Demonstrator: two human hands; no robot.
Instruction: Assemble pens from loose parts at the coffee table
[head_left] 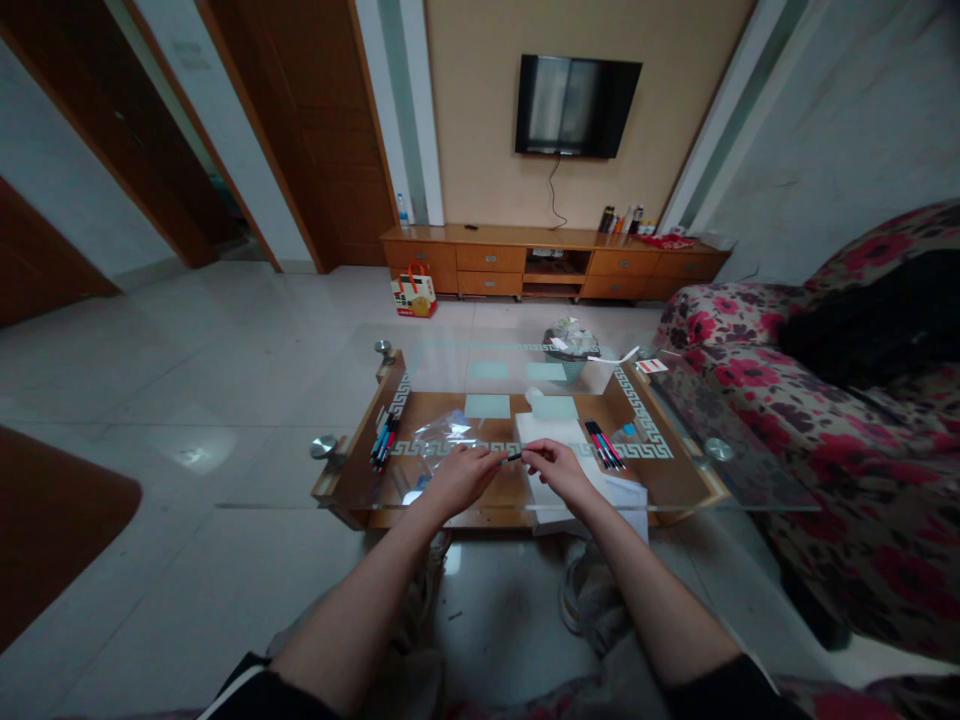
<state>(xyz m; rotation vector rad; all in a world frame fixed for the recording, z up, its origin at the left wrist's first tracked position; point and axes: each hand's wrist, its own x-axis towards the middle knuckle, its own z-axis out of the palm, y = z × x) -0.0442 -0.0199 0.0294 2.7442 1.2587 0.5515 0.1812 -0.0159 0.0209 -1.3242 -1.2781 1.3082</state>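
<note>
Above the near side of the glass coffee table (277, 507), my left hand (466, 476) and my right hand (561, 470) face each other. Between their fingertips runs a slim dark pen (514, 457), pinched at one end by each hand; most of it is covered by fingers. A bunch of pens (385, 441) with blue, red and black parts lies left of my left hand. Beyond my right hand is another group of pens (604, 445), mostly red and black. Clear plastic wrapping (448, 428) is just behind my left hand.
A white box (529, 425) shows beneath my right hand. Toward the table's far edge stands a basket (574, 345) heaped with wrappers, near a red-and-white card (652, 366). A floral sofa (750, 400) borders the right side; a paper bag (413, 294) stands by the TV cabinet (490, 257).
</note>
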